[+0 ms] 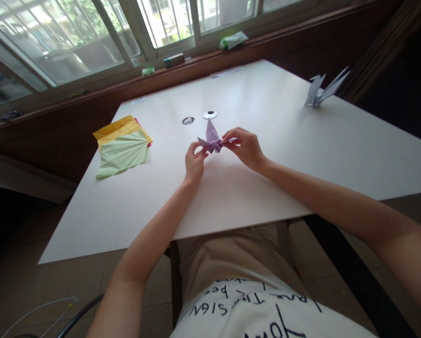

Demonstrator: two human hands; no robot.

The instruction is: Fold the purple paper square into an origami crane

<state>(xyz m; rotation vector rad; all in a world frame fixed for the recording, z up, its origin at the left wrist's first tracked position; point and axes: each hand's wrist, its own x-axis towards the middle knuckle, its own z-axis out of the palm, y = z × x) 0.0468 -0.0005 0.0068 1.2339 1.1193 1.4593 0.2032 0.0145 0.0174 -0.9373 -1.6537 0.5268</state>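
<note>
Between my two hands is a folded purple origami paper [212, 133], with one point standing up and narrower points reaching out to both sides. My left hand [195, 162] pinches its left side, fingers closed. On the other side, the thumb and fingers of my right hand [244, 144] are closed on the right point. The origami is held just above the white table [266, 188]. Parts of my fingertips are hidden behind the paper.
Creased green paper [122, 154] overlaps yellow paper [117, 129] at the left, with a red edge beneath. A grey origami crane [317, 91] stands at the far right. Two round table fittings lie beyond my hands, one a silver ring [209, 115]. Small packets line the windowsill [196, 56].
</note>
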